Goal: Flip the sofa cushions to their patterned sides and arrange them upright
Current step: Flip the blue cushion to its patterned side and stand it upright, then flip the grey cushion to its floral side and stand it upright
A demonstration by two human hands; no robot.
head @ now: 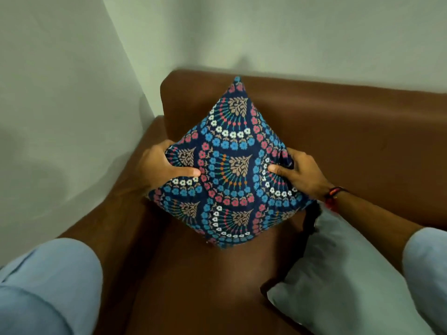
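At frame centre, I am gripping the patterned cushion (227, 165) on the brown sofa (338, 131), left hand (160, 166) and right hand (298, 174) fingers pinching its side edges; a plain cushion (343, 274) is lying lower right.

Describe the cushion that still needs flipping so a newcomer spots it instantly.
Start at the brown sofa, then drop to its seat, right of the patterned cushion held in both hands. The plain grey cushion lies flat there, with no floral print showing.

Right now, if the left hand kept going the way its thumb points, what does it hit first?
The left hand already grips the patterned cushion, thumb pointing right across its face. Going on, it would press further into that cushion, then probably meet the right hand on the opposite edge.
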